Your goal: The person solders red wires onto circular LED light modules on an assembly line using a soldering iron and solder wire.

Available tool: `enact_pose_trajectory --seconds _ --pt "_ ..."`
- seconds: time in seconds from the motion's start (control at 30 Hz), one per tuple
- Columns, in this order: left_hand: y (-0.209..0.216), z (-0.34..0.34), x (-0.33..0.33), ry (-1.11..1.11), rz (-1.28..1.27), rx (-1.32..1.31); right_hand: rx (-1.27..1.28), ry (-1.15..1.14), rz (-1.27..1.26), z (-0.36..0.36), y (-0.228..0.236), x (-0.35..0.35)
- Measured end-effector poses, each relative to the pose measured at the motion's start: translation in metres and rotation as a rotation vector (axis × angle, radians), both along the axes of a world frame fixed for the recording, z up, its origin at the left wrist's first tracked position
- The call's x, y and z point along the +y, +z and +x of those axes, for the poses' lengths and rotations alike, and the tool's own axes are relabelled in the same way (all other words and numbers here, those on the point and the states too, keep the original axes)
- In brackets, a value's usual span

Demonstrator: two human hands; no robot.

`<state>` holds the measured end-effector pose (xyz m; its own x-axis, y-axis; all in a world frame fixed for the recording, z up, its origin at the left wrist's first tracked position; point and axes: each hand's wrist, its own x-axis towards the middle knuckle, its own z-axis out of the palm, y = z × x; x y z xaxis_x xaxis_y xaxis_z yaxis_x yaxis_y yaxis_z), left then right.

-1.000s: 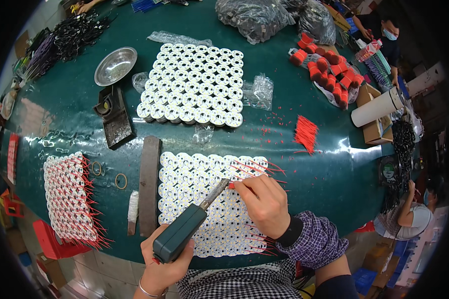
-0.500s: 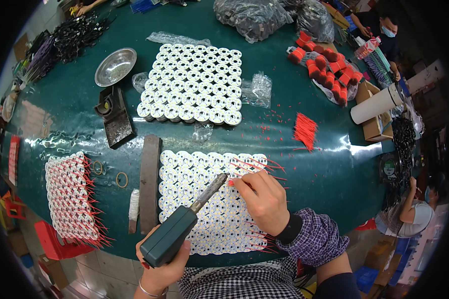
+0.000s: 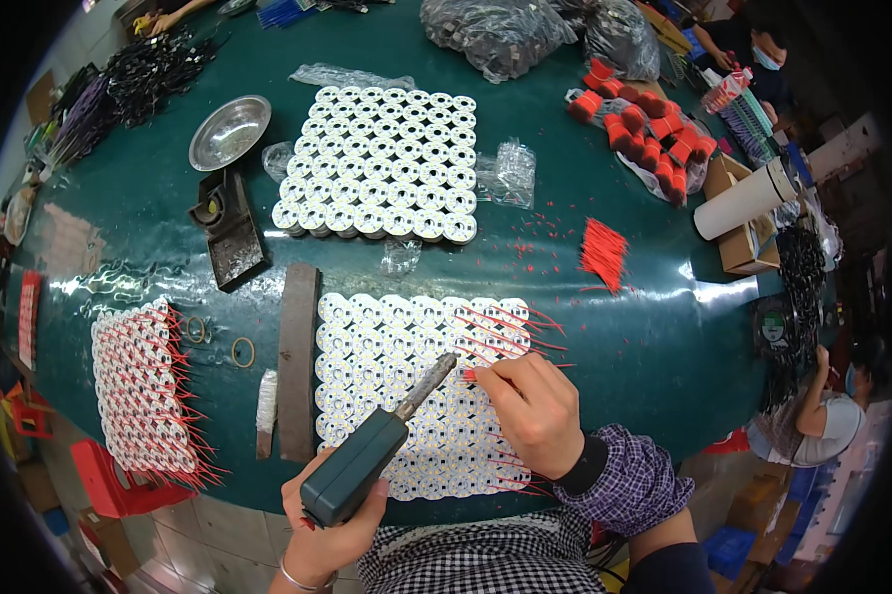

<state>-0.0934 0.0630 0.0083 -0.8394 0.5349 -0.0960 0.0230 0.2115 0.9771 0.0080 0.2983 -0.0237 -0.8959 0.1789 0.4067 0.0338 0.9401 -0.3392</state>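
My left hand (image 3: 329, 544) is wrapped round the dark green body of a soldering gun (image 3: 352, 473). Its metal tip points up and right, over a sheet of round white circuit boards (image 3: 372, 342). Just right of that tip, my right hand (image 3: 537, 411) pinches a few short red wires (image 3: 469, 376) between thumb and fingertips, low over the boards. Red wires (image 3: 505, 319) stick out to the right from the sheet's upper rows, and others from its lower right edge. The wires' ends inside my right fingers are hidden.
A dark bar (image 3: 298, 361) lies along the sheet's left side. At far left sits a wired board sheet (image 3: 141, 391). Beyond are stacked boards (image 3: 376, 163), a metal bowl (image 3: 230, 134), a red wire pile (image 3: 604, 255) and a white tumbler (image 3: 745, 200). Other people work at the right.
The soldering gun's tip and my right hand have both moved slightly down and right, nearer to me. Another board row with red wires now shows above them.
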Motion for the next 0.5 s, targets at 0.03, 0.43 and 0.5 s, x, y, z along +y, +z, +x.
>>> enact_pose_trajectory --seconds 0.03,0.43,0.5 --pt "-0.0005 0.0009 0.0002 -0.008 -0.002 -0.01 0.001 0.001 -0.002 0.0 -0.0005 0.0" --pt "0.0009 0.0028 0.0012 -0.059 -0.052 -0.013 -0.005 0.005 -0.006 0.0011 -0.0016 -0.0004" --pt "-0.0023 0.003 0.0017 -0.075 -0.062 -0.003 -0.011 0.007 0.001 0.0017 -0.0029 0.0013"
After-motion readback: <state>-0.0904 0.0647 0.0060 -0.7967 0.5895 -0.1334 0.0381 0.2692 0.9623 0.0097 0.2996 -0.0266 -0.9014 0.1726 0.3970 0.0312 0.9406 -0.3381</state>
